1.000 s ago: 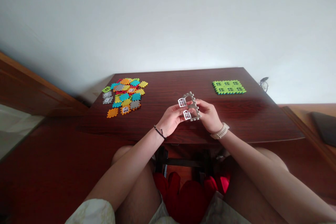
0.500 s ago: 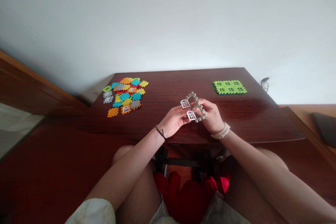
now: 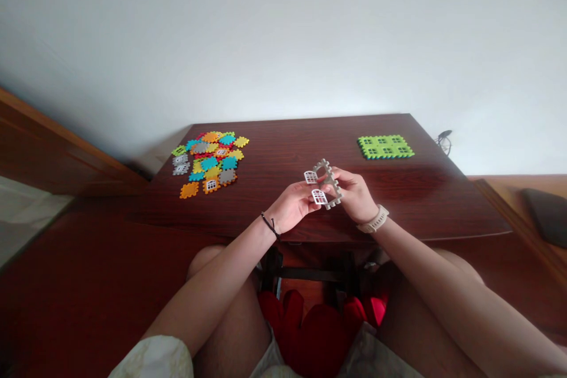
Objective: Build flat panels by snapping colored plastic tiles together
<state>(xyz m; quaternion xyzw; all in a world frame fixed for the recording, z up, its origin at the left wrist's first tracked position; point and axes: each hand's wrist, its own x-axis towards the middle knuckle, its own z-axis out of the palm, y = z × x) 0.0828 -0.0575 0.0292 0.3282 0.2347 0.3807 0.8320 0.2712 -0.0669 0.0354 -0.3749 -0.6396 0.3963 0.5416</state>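
Over the table's front part, both hands hold a grey interlocking window panel [image 3: 336, 192] with notched edges. Two white arched window shutters [image 3: 319, 196] stick out from it toward the left. My right hand [image 3: 358, 196] grips the panel's right side, its fingers curled behind. From the left, my left hand [image 3: 290, 208] reaches in with its fingers closed at the panel, next to the shutters. Part of the panel and some fingertips are hidden by the hands. Whether the grey part is one tile or two joined tiles, I cannot tell.
Left on the dark wooden table [image 3: 283, 142] lies a pile of notched tiles [image 3: 209, 162] in orange, blue, yellow, grey, red and green, some with white windows. A flat green panel block [image 3: 385, 147] with window openings lies at the back right. A wall stands behind the table.
The grey panel has turned slightly in my hands, and the white shutters now face more toward me. Both hands stay in nearly the same place.
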